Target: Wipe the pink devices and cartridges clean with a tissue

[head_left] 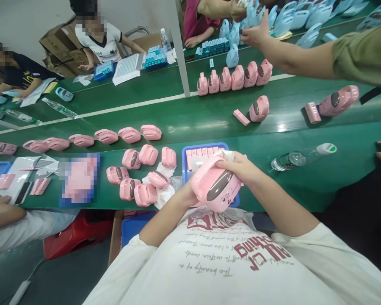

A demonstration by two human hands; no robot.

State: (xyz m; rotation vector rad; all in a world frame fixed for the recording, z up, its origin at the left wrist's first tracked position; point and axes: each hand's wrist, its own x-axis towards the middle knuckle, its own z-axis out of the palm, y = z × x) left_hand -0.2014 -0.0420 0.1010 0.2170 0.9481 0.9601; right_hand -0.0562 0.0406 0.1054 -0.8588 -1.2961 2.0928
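Close in front of me is a pink plastic housing (206, 188) with a loop handle, a dark oval window and small printed figures. My left hand (190, 194) grips it from the left side, its fingers mostly hidden behind the shell. At the handle's upper right, my right hand (239, 167) is closed on a white cloth (226, 155) and presses it against the housing. Below lies a blue tray (184, 163) holding small pink parts (206, 151), partly covered by the housing and my hands.
Several pink housings (147, 154) stand left on the green table (254, 186), some on white cloths. More stand along the green belt (165, 112) behind. A clear bottle (296, 159) lies at right. A co-worker's arm (301, 55) reaches across at upper right, near blue housings.
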